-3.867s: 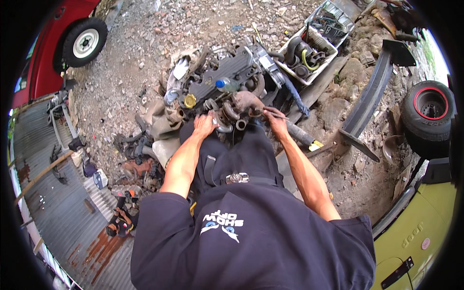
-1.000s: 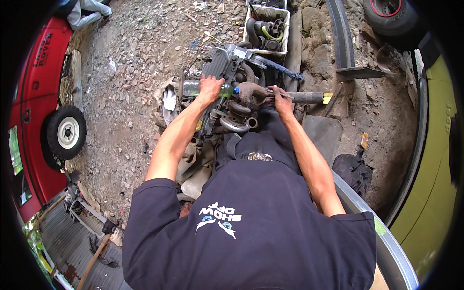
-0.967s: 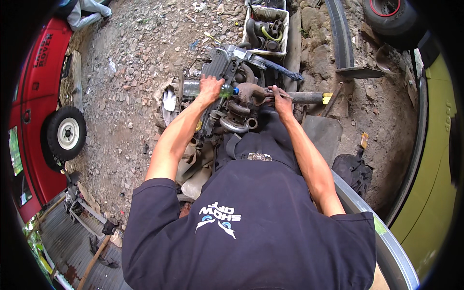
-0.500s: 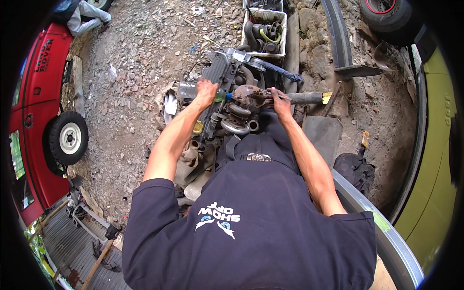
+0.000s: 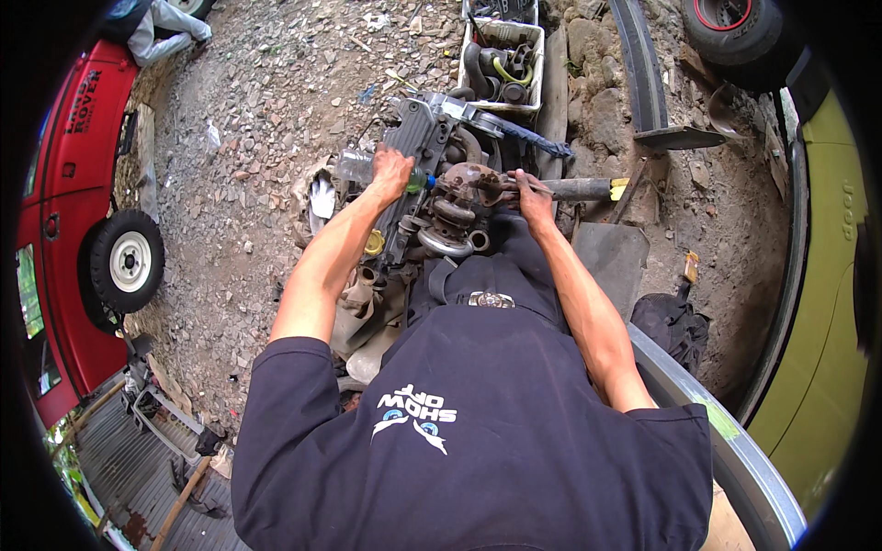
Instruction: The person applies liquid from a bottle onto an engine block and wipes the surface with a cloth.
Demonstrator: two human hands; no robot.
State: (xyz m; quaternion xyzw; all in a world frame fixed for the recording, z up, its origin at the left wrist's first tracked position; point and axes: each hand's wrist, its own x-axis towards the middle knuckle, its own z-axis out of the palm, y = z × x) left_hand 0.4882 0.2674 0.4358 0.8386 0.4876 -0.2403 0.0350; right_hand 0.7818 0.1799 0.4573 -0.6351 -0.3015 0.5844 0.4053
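My left hand (image 5: pixel 392 173) is wrapped round a clear plastic bottle (image 5: pixel 355 166) lying on its side. The bottle's blue cap end points right, toward a rusty turbocharger (image 5: pixel 471 182) fixed on an engine. Beneath that hand runs the grey ribbed engine cover (image 5: pixel 411 138). My right hand (image 5: pixel 534 197) is closed at the right side of the turbocharger, beside a dark pipe (image 5: pixel 583 189). Its fingers look bent, and I cannot make out what lies in them. A yellow cap (image 5: pixel 375 242) sits on the engine below my left forearm.
A white crate (image 5: pixel 501 69) of hoses and parts stands beyond the engine. Left of the engine lies a whitish rag or glove (image 5: pixel 322 196). A red vehicle (image 5: pixel 78 230) stands at the left, a green one (image 5: pixel 822 303) at the right. A black bag (image 5: pixel 671 329) rests on the ground.
The view has shifted very slightly. The bottle's visible end has tipped up a little in my left hand. My right hand stays about where it was.
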